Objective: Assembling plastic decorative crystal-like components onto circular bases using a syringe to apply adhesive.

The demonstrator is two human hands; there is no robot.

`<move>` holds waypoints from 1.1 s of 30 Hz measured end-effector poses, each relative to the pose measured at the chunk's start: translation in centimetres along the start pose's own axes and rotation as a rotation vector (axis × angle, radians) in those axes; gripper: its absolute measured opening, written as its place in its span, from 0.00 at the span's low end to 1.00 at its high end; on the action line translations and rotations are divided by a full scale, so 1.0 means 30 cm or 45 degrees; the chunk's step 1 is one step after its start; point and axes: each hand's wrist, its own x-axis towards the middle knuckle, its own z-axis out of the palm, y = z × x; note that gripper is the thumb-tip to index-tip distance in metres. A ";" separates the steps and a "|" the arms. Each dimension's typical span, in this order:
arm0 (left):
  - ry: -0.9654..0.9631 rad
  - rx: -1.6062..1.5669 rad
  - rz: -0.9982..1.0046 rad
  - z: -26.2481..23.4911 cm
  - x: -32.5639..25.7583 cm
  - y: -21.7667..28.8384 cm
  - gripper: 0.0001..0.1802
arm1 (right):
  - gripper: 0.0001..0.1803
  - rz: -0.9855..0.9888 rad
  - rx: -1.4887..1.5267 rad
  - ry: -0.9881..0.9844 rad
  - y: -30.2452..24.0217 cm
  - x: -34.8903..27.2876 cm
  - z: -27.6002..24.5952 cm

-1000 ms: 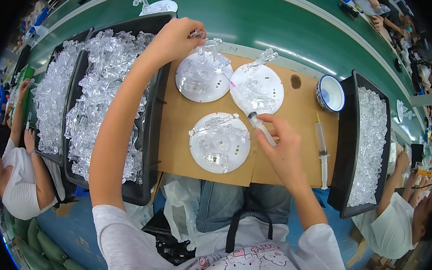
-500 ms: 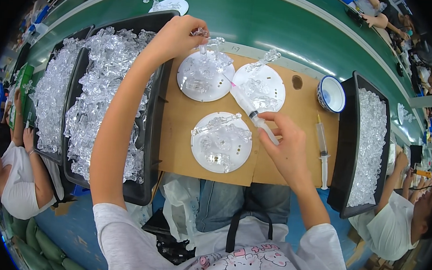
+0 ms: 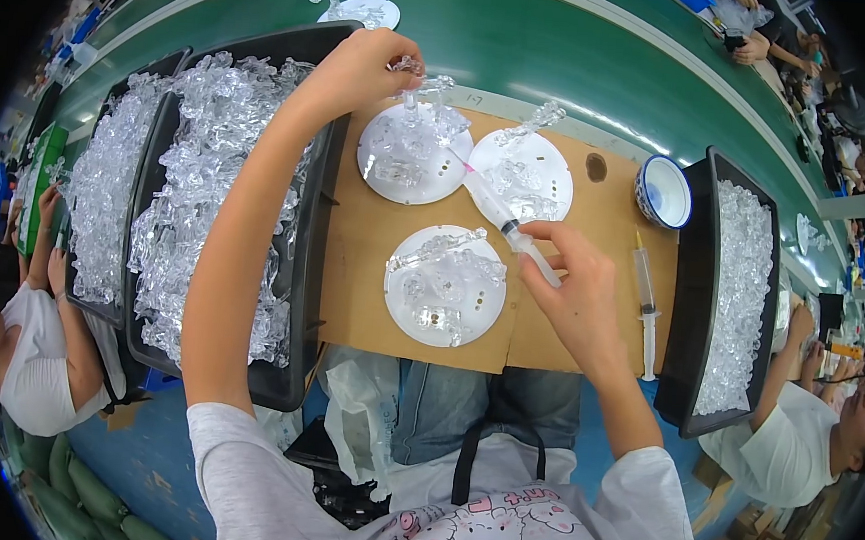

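Note:
My left hand [image 3: 361,69] pinches a clear plastic piece [image 3: 410,80] upright over the far-left white disc [image 3: 412,154]. My right hand [image 3: 570,280] grips a syringe [image 3: 498,206] whose tip points up-left toward that disc. Two more white discs lie on the brown cardboard [image 3: 363,255]: a far-right disc [image 3: 525,171] and a near disc [image 3: 444,285], each carrying clear plastic parts.
Black trays of clear plastic pieces sit at the left [image 3: 298,261] and the right [image 3: 697,289]. A second syringe [image 3: 645,300] and a blue-rimmed bowl [image 3: 663,191] lie at the cardboard's right. Other people work at both sides. A green bench top [image 3: 528,46] runs behind.
The right hand with the syringe has shifted slightly; its tip has drawn nearer the far-left disc. The left hand stays on the clear piece.

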 end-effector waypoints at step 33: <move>0.256 0.138 0.030 -0.047 -0.063 0.062 0.09 | 0.14 0.147 0.282 0.029 -0.017 -0.095 -0.077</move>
